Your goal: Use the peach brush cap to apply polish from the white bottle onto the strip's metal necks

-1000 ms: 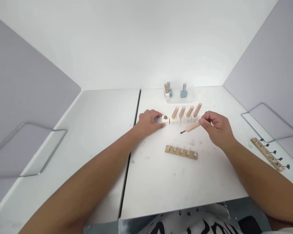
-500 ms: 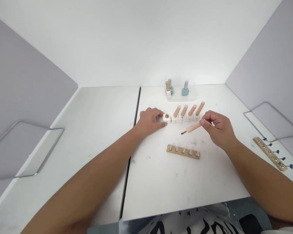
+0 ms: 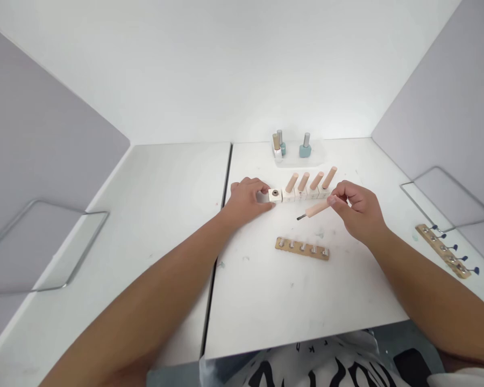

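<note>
My left hand [image 3: 248,200] grips the leftmost white square bottle [image 3: 275,195], which is uncapped with its round opening showing. To its right stand several like bottles [image 3: 301,193] in a row, their long peach caps [image 3: 317,180] leaning right. My right hand [image 3: 357,210] pinches the end of a peach-handled brush [image 3: 318,208], its dark tip pointing down and left, in front of the row. Nearer to me lies a wooden strip [image 3: 302,249] carrying several clear nail tips.
A clear tray [image 3: 296,161] behind the row holds several nail polish bottles [image 3: 305,150]. At the far right lies a wooden strip [image 3: 443,250] with dark blue nail tips. Metal wire frames [image 3: 447,199] stand at both sides, and a dark seam crosses the table.
The brush in my right hand has shifted very slightly left. The camera view has moved a little; my left hand stays at the bottle.
</note>
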{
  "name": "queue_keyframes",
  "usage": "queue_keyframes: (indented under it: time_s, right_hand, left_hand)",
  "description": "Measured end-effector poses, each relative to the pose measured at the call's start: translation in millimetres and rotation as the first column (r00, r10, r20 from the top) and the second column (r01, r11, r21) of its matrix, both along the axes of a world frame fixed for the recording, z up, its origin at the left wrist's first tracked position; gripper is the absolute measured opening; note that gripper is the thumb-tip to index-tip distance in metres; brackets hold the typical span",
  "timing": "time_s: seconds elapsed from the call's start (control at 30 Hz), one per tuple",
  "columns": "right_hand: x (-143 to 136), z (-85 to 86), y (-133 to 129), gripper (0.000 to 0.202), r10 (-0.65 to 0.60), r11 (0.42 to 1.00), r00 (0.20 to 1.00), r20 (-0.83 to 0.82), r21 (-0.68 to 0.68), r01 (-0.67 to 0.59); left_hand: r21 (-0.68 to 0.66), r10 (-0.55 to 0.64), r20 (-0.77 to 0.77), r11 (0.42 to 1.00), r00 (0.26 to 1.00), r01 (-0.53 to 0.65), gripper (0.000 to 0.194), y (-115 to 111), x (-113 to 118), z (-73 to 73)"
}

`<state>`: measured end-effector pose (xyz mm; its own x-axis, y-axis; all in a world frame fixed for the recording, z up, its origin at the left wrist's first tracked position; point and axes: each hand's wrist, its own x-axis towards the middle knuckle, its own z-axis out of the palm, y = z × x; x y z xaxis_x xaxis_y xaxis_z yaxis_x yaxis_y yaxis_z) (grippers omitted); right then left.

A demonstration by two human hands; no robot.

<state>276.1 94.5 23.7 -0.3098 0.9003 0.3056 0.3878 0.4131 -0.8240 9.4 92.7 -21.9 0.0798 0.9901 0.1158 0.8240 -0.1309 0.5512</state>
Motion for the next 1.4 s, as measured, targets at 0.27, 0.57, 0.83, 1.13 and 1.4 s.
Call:
queue_keyframes:
  time_s: [0.27, 0.57, 0.83, 1.13, 1.4]
  right_hand:
    - [-4, 7.7, -4, 0.022, 0.002, 0.975, 1.0, -0.031, 0.221, 0.005]
    - [-22, 24.9, -19, 0.017, 0.104, 0.821, 0.994, 0.02, 0.563, -0.097]
    - [-58, 36.3, -6, 0.017, 0.197, 0.592, 0.975, 0.102, 0.781, -0.201]
    - [-55, 24.2, 3, 0.015, 0.173, 0.557, 0.97, 0.172, 0.795, -0.24]
    - [-53, 15.9, 8, 0.016, 0.199, 0.567, 0.959, 0.2, 0.775, -0.279]
  left_hand:
    - [0.207, 0.008, -0.086, 0.978, 0.996, 0.01, 0.017, -22, 0, 6.9]
    - [0.33, 0.032, -0.146, 0.944, 0.989, 0.018, 0.017, -64, -3, 12.6]
    - [0.355, 0.125, -0.145, 0.933, 0.982, -0.067, 0.017, -68, -7, 12.6]
    - [0.326, 0.058, -0.132, 0.945, 0.99, -0.012, 0.015, -67, -6, 11.1]
    - [0.387, 0.024, -0.124, 0.922, 0.992, 0.027, 0.015, -68, -7, 10.2]
